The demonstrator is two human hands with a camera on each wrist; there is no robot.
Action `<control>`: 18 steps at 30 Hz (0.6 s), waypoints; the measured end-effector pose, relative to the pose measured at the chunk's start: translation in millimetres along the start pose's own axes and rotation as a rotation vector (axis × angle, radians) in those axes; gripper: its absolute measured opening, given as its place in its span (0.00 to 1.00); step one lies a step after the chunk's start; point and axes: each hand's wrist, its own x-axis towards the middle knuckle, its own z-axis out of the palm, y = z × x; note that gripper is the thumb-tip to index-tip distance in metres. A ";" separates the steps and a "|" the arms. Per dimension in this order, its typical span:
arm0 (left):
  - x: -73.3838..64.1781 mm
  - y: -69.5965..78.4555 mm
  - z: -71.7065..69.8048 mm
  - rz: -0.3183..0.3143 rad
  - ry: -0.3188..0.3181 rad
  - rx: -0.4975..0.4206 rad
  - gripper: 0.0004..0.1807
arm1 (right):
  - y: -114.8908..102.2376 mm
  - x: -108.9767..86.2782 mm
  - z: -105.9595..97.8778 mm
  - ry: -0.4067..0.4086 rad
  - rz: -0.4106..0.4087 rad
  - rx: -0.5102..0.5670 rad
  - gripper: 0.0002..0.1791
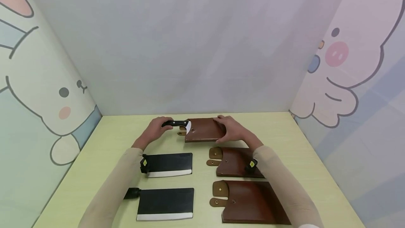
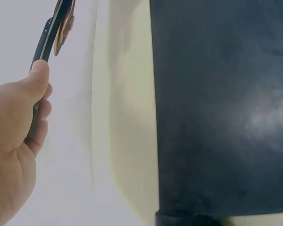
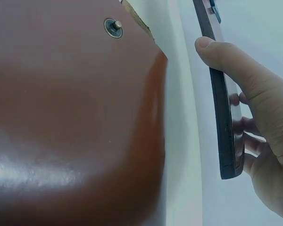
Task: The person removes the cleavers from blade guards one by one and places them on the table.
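At the far side of the table, my left hand (image 1: 154,129) grips the black handle of a cleaver (image 1: 179,123). Most of its blade is inside a brown leather sheath (image 1: 204,130); only a pale curved part by the handle shows. My right hand (image 1: 233,129) holds the sheath's closed end, thumb on one edge and fingers on the far side. The left wrist view shows the thumb along the handle (image 2: 45,42). In the right wrist view, the sheath's dark edge (image 3: 221,117) lies between thumb and fingers. Two tan straps (image 1: 181,133) hang open at the sheath's mouth.
Two more black-bladed cleavers, one farther (image 1: 171,163) and one nearer (image 1: 166,201), lie at left under my forearm. Two brown sheaths, one farther (image 1: 234,161) and one nearer (image 1: 250,200), lie at right with straps undone. A grey wall (image 1: 196,45) stands behind the table.
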 end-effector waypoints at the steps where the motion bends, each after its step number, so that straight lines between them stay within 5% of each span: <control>1: 0.0 -0.1 -0.4 0.004 0.000 0.005 0.17 | 0.0 0.0 -0.3 -0.002 -0.005 -0.001 0.62; 18: -7.5 0.7 -2.1 -0.033 0.003 -0.036 0.21 | -0.5 -1.9 -0.1 -0.034 -0.002 -0.002 0.65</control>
